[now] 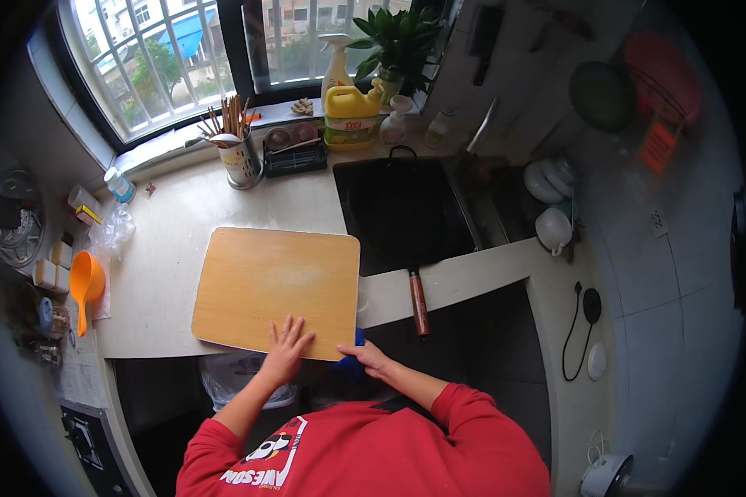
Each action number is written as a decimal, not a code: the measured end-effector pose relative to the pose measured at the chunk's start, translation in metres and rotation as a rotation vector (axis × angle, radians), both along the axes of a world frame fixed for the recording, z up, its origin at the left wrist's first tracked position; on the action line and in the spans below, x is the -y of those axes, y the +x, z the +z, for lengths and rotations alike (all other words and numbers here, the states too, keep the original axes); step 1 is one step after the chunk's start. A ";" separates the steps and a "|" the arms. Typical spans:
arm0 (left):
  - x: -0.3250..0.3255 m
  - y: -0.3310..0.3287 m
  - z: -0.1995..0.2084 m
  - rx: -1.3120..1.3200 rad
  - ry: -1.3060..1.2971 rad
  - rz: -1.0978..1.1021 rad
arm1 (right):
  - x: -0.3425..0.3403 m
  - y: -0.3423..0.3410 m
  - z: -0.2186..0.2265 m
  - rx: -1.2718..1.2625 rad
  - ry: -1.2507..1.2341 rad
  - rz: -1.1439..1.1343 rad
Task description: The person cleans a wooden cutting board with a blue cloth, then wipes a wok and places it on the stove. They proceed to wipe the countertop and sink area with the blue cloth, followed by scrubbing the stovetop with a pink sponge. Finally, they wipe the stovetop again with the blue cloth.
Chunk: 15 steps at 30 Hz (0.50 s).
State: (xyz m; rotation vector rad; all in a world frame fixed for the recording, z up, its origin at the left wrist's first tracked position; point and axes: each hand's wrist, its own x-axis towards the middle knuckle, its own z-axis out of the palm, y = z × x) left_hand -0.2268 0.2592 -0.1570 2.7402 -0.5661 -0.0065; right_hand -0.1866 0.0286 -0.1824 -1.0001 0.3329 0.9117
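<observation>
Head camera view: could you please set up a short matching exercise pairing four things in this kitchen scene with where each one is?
Things:
1. left hand
2. right hand
3. orange scoop
4. yellow jug

Places:
A. on the windowsill, beside the spray bottle
B. at the far left end of the counter
C. flat on the near edge of the wooden cutting board
D. at the board's near right corner, against something blue

Pairs: 1-C, 2-D, 3-B, 4-A
</observation>
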 end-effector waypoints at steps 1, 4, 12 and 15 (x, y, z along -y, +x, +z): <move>-0.008 -0.001 0.014 -0.014 -0.031 0.008 | -0.006 0.002 0.016 0.054 0.024 0.011; -0.015 0.000 0.063 -0.073 -0.212 0.113 | -0.029 0.018 0.046 0.176 0.095 0.011; -0.028 0.049 0.206 0.427 -0.562 0.423 | 0.062 0.029 0.186 0.375 0.143 -0.052; 0.018 0.087 0.264 0.374 -0.506 0.370 | 0.138 0.012 0.238 0.414 0.058 -0.029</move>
